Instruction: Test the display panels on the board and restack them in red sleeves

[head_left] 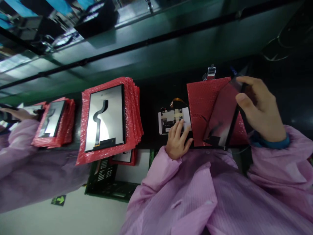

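Observation:
My right hand [262,109] grips a display panel [223,112] by its far right edge, thumb on one side and fingers on the other. The panel is tilted up over a red bubble-wrap sheet [199,107], and a dark flex cable shows on it. My left hand [178,138] rests flat with fingers spread, its fingertips on the near part of a small circuit board [168,119]. Yellowish tape and white side strips show on that board. An orange flex ribbon [177,100] curves up behind it.
To the left lies a tall stack of red bubble-wrap sheets [134,120] with a display panel [110,114] on top. Farther left, another stack [66,127] lies near a co-worker's hand [21,113]. A metal clip [211,71] stands behind the red sheet. Below the bench is a dark crate [105,189].

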`<action>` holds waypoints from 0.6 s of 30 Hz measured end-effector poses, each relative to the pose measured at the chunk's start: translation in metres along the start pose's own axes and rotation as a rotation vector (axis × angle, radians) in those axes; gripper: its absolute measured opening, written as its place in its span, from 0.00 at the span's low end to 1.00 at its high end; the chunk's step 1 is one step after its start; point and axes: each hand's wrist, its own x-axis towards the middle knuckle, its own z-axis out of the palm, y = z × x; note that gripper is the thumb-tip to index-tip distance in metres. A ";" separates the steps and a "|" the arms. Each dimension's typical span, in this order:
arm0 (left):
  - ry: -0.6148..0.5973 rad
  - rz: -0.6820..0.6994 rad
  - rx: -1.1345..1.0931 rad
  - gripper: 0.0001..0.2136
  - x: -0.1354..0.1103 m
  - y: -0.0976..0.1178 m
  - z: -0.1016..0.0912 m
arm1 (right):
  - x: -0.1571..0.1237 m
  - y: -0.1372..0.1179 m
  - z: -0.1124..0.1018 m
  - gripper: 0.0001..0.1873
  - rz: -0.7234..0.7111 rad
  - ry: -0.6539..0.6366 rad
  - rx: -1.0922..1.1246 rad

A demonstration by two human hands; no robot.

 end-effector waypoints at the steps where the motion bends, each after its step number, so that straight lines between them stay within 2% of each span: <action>1: -0.037 0.091 -0.016 0.23 0.001 0.000 -0.002 | -0.002 -0.003 -0.004 0.29 0.076 -0.006 0.022; 3: -0.094 0.213 -0.024 0.23 0.003 0.000 -0.004 | -0.007 -0.009 -0.014 0.28 0.207 -0.003 0.000; 6: -0.127 0.251 -0.027 0.23 0.005 0.001 -0.005 | -0.017 -0.015 -0.030 0.32 0.329 -0.012 -0.022; 11: -0.148 0.207 -0.061 0.21 0.004 0.000 -0.003 | -0.014 -0.011 -0.043 0.36 0.313 0.116 0.165; 14: -0.146 0.198 -0.072 0.21 0.004 -0.001 -0.002 | 0.007 0.007 -0.031 0.40 0.355 0.027 0.416; 18: -0.136 0.198 -0.082 0.21 0.005 -0.001 -0.004 | 0.032 0.040 0.006 0.40 0.524 -0.148 0.592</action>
